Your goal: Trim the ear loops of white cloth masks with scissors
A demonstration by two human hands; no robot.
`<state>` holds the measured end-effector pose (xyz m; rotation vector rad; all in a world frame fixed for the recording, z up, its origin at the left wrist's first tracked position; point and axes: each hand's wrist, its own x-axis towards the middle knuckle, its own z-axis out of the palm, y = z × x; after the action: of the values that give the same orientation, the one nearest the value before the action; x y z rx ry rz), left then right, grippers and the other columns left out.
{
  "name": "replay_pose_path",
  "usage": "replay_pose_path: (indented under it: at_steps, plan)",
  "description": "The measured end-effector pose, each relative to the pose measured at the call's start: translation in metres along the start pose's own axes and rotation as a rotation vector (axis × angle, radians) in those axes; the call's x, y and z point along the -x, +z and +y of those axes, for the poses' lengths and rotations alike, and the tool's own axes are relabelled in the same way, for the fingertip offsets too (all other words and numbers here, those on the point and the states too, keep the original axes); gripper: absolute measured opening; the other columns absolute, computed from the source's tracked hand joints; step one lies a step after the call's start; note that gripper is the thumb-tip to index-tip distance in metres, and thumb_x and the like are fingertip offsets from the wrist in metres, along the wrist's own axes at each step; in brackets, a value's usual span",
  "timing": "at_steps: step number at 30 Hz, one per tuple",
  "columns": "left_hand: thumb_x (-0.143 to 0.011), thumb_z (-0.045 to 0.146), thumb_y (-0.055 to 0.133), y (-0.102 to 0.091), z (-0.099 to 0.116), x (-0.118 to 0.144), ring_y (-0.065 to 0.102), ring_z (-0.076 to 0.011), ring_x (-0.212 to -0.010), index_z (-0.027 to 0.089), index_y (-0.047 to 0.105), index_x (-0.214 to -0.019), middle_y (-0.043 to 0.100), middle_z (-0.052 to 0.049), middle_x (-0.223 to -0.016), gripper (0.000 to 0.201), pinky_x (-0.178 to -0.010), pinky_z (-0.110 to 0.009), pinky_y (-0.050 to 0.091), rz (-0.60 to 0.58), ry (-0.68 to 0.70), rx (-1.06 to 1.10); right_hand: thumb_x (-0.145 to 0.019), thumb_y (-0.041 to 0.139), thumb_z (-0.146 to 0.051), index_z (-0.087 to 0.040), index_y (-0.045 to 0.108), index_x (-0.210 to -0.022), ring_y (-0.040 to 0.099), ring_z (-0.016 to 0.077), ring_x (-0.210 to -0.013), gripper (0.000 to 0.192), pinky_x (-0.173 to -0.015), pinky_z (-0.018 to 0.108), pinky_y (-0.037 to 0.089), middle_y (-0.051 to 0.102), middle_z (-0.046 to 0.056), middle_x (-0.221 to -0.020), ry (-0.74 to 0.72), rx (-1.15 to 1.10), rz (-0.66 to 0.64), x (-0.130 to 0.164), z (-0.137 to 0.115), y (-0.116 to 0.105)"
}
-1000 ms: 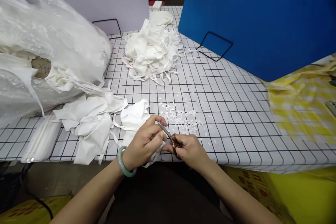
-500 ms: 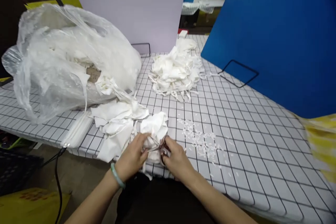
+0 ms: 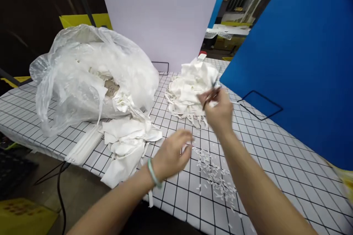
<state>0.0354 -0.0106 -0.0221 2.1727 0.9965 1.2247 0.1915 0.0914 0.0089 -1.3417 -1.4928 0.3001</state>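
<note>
My right hand (image 3: 219,112) is stretched out over the far heap of white fabric pieces (image 3: 187,88) and grips small scissors (image 3: 211,94), blades pointing up and right. Whether it also pinches a white piece is unclear against the heap. My left hand (image 3: 172,152), with a green bangle on the wrist, hovers blurred above the checked tablecloth (image 3: 248,143). Its fingers are loosely apart and hold nothing. It hangs between a nearer pile of white pieces (image 3: 125,143) and a scatter of small white clippings (image 3: 215,176).
A big clear plastic bag (image 3: 82,69) stuffed with white pieces lies at the left. A flat white packet (image 3: 84,146) rests by the table's left edge. A white board (image 3: 162,14) and a blue board (image 3: 298,62) on black wire stands (image 3: 260,104) wall off the back and right.
Both hands left the table's front edge, where they worked a white piece with the scissors. The right hand swung out to the far heap; the left let go. The camera turned left.
</note>
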Motion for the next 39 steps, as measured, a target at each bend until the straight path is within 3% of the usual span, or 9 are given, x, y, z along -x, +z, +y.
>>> replay_pose_path:
  at_steps: [3,6,9,14,20,25,31,35,39]
  plan:
    - [-0.088,0.002,0.045,0.007,0.001,0.087,0.065,-0.0200,-0.088,0.017,0.061,-0.095,0.065,-0.007,-0.093,0.023,-0.078,-0.036,0.059,-0.019,-0.248,-0.012,-0.078,0.072,-0.027,-0.024,0.056,-0.087,0.061,0.0204,-0.082,0.018,-0.077,0.036,0.052,0.068,0.004,-0.091,0.099,-0.242,-0.571,0.080,0.008,0.050]
    - [-0.089,0.003,0.044,-0.003,-0.002,0.124,0.064,-0.0192,-0.086,0.018,0.060,-0.092,0.063,-0.007,-0.091,0.022,-0.076,-0.035,0.057,0.046,-0.401,-0.018,-0.069,0.068,-0.016,-0.024,0.053,-0.083,0.058,0.0248,-0.095,0.023,-0.089,0.042,0.048,0.066,0.005,-0.093,0.142,-0.241,-0.601,0.121,0.006,0.096]
    - [-0.091,0.005,0.044,-0.021,-0.008,0.122,0.063,-0.0210,-0.099,0.020,0.060,-0.100,0.063,-0.007,-0.101,0.023,-0.086,-0.038,0.058,0.115,-0.451,-0.049,-0.070,0.060,-0.015,-0.023,0.049,-0.079,0.055,0.0251,-0.093,0.017,-0.091,0.045,0.045,0.061,0.004,-0.084,0.192,-0.246,-0.562,0.118,-0.003,0.108]
    - [-0.091,0.004,0.045,-0.055,-0.022,0.095,0.048,-0.0305,-0.132,0.022,0.049,-0.134,0.050,-0.014,-0.134,0.046,-0.109,-0.055,0.048,0.329,-0.279,-0.443,-0.079,0.063,-0.030,-0.024,0.048,-0.084,0.052,0.0156,-0.071,0.017,-0.066,0.028,0.047,0.052,-0.002,-0.080,0.240,-0.399,-0.640,0.132,-0.029,0.034]
    - [-0.080,-0.012,0.039,-0.058,-0.053,0.062,0.032,-0.0332,-0.149,0.020,0.053,-0.138,0.046,-0.013,-0.150,0.067,-0.120,-0.059,0.035,-0.338,-0.049,-0.646,-0.078,0.076,-0.044,-0.024,0.046,-0.083,0.037,0.0121,-0.061,0.036,-0.052,0.024,0.034,0.037,-0.004,-0.076,0.601,-0.657,-0.650,0.208,-0.017,-0.055]
    - [-0.079,-0.011,0.041,-0.024,-0.056,0.053,0.043,-0.0296,-0.140,0.016,0.057,-0.131,0.054,-0.014,-0.142,0.061,-0.112,-0.053,0.044,-0.456,0.050,-0.488,-0.077,0.078,-0.041,-0.023,0.046,-0.083,0.036,0.0111,-0.062,0.037,-0.054,0.023,0.033,0.038,-0.004,-0.076,0.721,-0.678,-0.593,0.239,-0.013,-0.068]
    - [-0.079,-0.006,0.051,0.002,-0.059,0.027,0.056,-0.0281,-0.123,0.019,0.067,-0.103,0.068,-0.009,-0.118,0.038,-0.106,-0.049,0.045,-0.620,0.086,-0.441,-0.075,0.071,-0.024,-0.023,0.045,-0.078,0.031,0.0091,-0.056,0.026,-0.052,0.022,0.030,0.038,-0.006,-0.070,0.657,-0.650,-0.818,0.240,-0.046,-0.074]
    - [-0.080,0.003,0.055,-0.023,-0.060,-0.005,0.061,-0.0238,-0.090,0.017,0.056,-0.075,0.065,-0.008,-0.083,0.015,-0.088,-0.041,0.052,-0.523,0.081,-0.443,-0.074,0.066,-0.017,-0.023,0.046,-0.077,0.037,0.0101,-0.061,0.021,-0.057,0.023,0.034,0.042,-0.005,-0.073,0.595,-0.639,-0.884,0.241,-0.051,-0.084]
    - [-0.092,0.012,0.044,-0.072,-0.037,-0.010,0.062,-0.0202,-0.094,0.020,0.050,-0.092,0.064,-0.009,-0.101,0.010,-0.084,-0.038,0.055,-0.045,0.025,-0.275,-0.079,0.068,-0.021,-0.023,0.047,-0.080,0.042,0.0111,-0.066,0.022,-0.060,0.024,0.038,0.047,-0.003,-0.080,0.636,-0.656,-0.810,0.250,-0.038,-0.083]
